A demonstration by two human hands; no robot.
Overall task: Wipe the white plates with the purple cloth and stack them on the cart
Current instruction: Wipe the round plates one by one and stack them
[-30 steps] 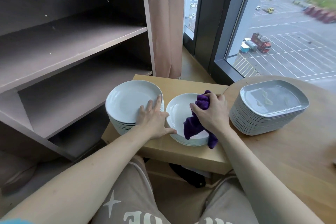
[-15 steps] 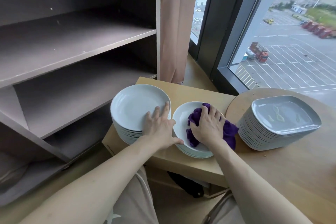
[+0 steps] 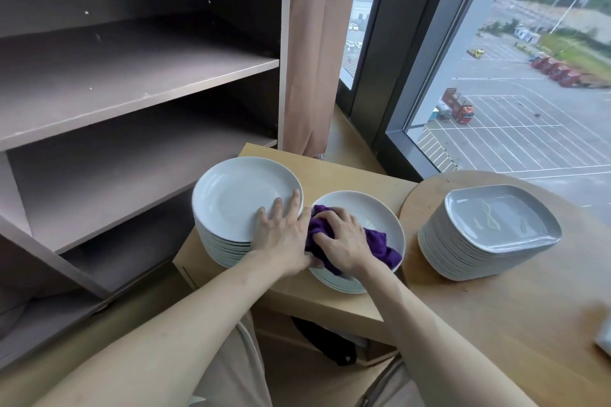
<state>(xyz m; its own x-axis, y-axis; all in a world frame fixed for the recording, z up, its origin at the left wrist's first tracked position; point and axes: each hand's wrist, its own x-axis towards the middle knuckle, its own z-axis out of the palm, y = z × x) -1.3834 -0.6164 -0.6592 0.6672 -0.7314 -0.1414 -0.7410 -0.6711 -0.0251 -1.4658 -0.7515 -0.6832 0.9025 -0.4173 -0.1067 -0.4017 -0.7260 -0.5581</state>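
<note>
Right hand [image 3: 340, 241] clutches purple cloth [image 3: 380, 243] on slick-looking, brittle white plate [image 3: 373, 211] — take its rim; left hand [image 3: 281, 235], nine o'clock, flat.

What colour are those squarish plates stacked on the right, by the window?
The squarish plates are pale grey, seen in the head view.

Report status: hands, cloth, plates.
Left hand flat on tall stack. Right hand grips cloth on short stack. Nothing blocking.
</note>
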